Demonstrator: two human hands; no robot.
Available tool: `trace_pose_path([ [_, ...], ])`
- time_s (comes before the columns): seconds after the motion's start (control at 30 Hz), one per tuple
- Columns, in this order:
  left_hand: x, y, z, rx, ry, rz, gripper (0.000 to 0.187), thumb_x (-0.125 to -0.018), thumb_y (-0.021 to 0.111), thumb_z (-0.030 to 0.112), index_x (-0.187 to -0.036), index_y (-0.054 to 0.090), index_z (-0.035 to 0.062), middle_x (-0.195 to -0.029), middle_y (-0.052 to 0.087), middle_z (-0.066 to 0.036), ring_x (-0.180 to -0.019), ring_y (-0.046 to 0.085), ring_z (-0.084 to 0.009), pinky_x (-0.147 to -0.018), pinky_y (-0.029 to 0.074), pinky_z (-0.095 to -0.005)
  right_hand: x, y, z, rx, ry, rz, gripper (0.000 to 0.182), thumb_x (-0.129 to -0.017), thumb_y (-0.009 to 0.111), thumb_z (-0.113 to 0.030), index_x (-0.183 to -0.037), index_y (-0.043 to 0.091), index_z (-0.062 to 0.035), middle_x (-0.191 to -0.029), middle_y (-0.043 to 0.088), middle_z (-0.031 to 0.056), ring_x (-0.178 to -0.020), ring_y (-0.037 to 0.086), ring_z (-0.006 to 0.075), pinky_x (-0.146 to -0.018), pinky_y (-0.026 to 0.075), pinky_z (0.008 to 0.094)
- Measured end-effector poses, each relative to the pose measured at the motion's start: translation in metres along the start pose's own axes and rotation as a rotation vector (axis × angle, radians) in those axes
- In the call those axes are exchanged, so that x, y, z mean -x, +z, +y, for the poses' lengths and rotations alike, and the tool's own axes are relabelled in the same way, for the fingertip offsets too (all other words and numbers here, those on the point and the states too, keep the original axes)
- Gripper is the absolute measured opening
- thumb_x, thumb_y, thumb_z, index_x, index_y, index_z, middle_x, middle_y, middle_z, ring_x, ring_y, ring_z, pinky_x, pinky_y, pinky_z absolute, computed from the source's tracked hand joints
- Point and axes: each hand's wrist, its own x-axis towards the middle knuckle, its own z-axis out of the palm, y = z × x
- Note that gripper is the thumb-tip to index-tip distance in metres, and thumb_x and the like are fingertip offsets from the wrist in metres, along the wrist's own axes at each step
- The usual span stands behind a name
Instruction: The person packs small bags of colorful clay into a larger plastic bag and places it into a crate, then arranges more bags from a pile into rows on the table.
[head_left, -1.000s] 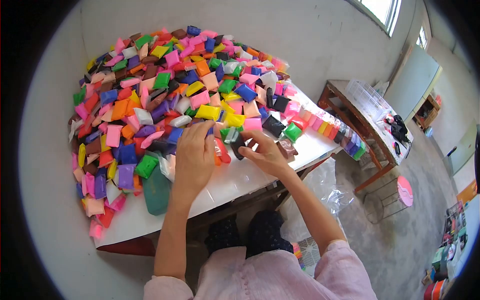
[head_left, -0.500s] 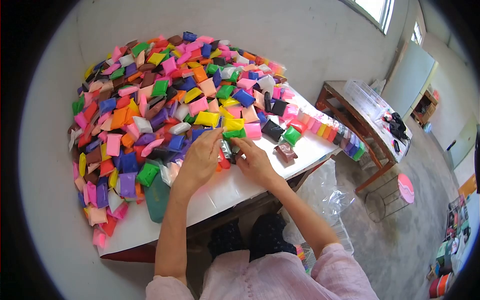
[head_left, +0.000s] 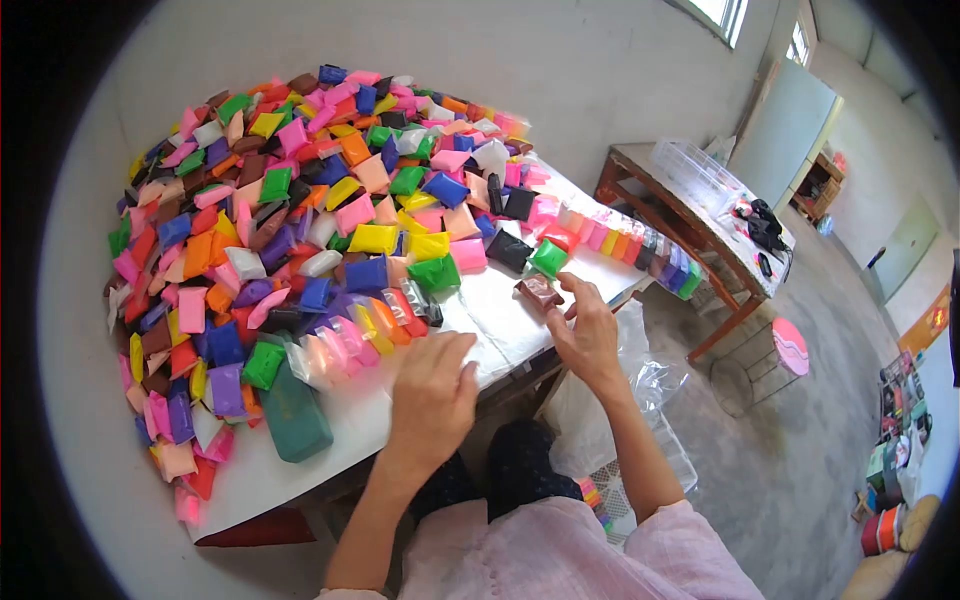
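Note:
My left hand (head_left: 432,400) is over the front of the white table, thumb and fingers apart with nothing between them. Just beyond it lies a slanting row of small wrapped packets (head_left: 378,322) in pink, yellow, orange, red, silver and black. My right hand (head_left: 588,335) is at the table's front edge, with thumb and forefinger apart right beside a shiny brown packet (head_left: 538,292). Behind that packet lie a green packet (head_left: 549,258) and a black packet (head_left: 509,251). A dark green box (head_left: 297,415) stands left of my left hand.
A large heap of coloured packets (head_left: 270,215) covers the table's left and back. Another packet row (head_left: 640,250) runs along the right end. Below the edge hang clear plastic bags (head_left: 630,390) near a white crate (head_left: 672,450). A stool (head_left: 788,348) and a second table (head_left: 690,215) stand right.
Both hands have left the end of the packet row, which now shows fully. My left hand has come back toward me; my right hand has moved right to the brown packet. The view has shifted.

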Motion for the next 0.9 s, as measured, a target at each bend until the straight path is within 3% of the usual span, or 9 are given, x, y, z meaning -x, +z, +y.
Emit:
trace_pose_path([
  [0.03, -0.002, 0.014, 0.002, 0.011, -0.020, -0.029, 0.030, -0.083, 0.064, 0.007, -0.112, 0.060, -0.0016, -0.104, 0.061, -0.019, -0.098, 0.057, -0.0366, -0.087, 0.046, -0.0455, -0.002, 0.001, 0.009, -0.003, 0.057, -0.060, 0.032, -0.082, 0.062, -0.009, -0.114, 0.062, -0.0049, -0.101, 0.063, 0.0170, -0.091, 0.064, 0.0353, -0.079, 0.051, 0.0448],
  [0.07, -0.004, 0.027, 0.003, 0.022, -0.038, -0.057, 0.031, -0.083, 0.065, 0.009, -0.112, 0.060, -0.0015, -0.101, 0.060, -0.018, -0.097, 0.057, -0.0362, -0.085, 0.046, -0.0457, -0.002, 0.007, 0.022, 0.045, -0.045, -0.071, 0.032, -0.083, 0.061, -0.010, -0.114, 0.062, -0.0042, -0.100, 0.063, 0.0168, -0.089, 0.064, 0.0354, -0.078, 0.052, 0.0449],
  [0.2, -0.031, 0.080, 0.001, -0.003, -0.073, -0.032, 0.028, -0.085, 0.067, 0.012, -0.108, 0.060, -0.0021, -0.096, 0.060, -0.020, -0.095, 0.058, -0.0379, -0.084, 0.046, -0.0466, 0.002, 0.023, 0.022, 0.128, -0.149, 0.103, 0.027, -0.084, 0.062, -0.010, -0.110, 0.063, -0.0058, -0.097, 0.063, 0.0152, -0.087, 0.065, 0.0343, -0.074, 0.053, 0.0449],
  [0.33, -0.049, 0.111, -0.007, -0.058, -0.098, -0.056, 0.025, -0.085, 0.067, 0.014, -0.103, 0.060, -0.0020, -0.096, 0.060, -0.020, -0.094, 0.058, -0.0380, -0.084, 0.046, -0.0470, 0.003, 0.029, 0.030, 0.139, -0.154, 0.136, 0.024, -0.085, 0.062, -0.010, -0.109, 0.063, -0.0063, -0.091, 0.062, 0.0138, -0.082, 0.065, 0.0337, -0.069, 0.053, 0.0442],
  [0.63, -0.030, 0.096, -0.010, -0.156, -0.112, -0.044, 0.019, -0.085, 0.064, 0.014, -0.096, 0.058, -0.0002, -0.094, 0.060, -0.016, -0.095, 0.058, -0.0348, -0.082, 0.045, -0.0456, 0.026, 0.028, 0.012, 0.035, -0.307, 0.132, 0.029, -0.082, 0.063, -0.004, -0.111, 0.058, -0.0027, -0.089, 0.060, 0.0139, -0.083, 0.063, 0.0336, -0.067, 0.053, 0.0426],
  [0.9, -0.022, 0.082, -0.016, -0.006, -0.114, -0.056, 0.009, -0.086, 0.062, 0.005, -0.092, 0.061, -0.0015, -0.088, 0.060, -0.019, -0.086, 0.059, -0.0394, -0.077, 0.046, -0.0485, 0.033, 0.027, 0.007, -0.103, -0.315, 0.099, 0.029, -0.081, 0.061, 0.003, -0.109, 0.059, -0.0024, -0.088, 0.061, 0.0152, -0.083, 0.063, 0.0338, -0.071, 0.052, 0.0425],
])
